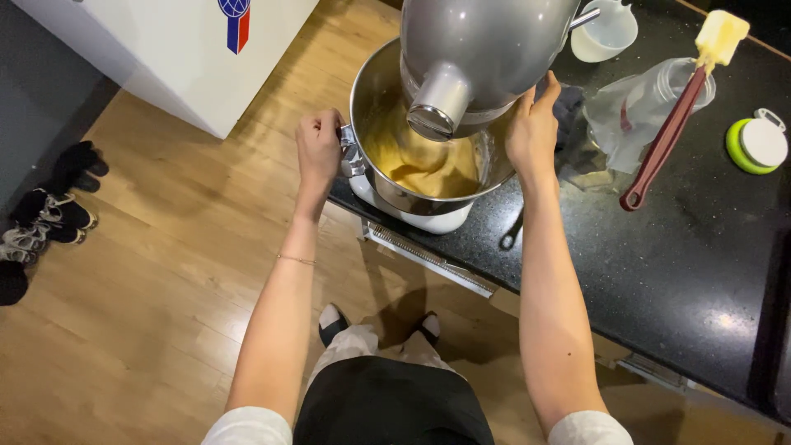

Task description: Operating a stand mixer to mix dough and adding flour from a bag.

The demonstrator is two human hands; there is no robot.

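Reaching out from close below with two bare arms, up to a big black counter. Standing there on the near edge: a grey mixer head, tipped over a shiny metal bowl on a white base. Sitting low inside the bowl: soft yellow batter.

Probably best to hold the bowl still and keep it flat, so nothing slops out. Better to go slow and not tug hard, being so near the counter edge.

Left hand: fingers curled tight into a fist around the bowl handle. Good to keep that grip snug.

Right hand: fingers straight and pressed together, laid flat on the side of the mixer head, just above the bowl rim. Good to keep fingers out of the bowl.

Lying off to the right, well apart: a clear plastic jar, a red-handled spatula, a white cup and a small green and white round thing.
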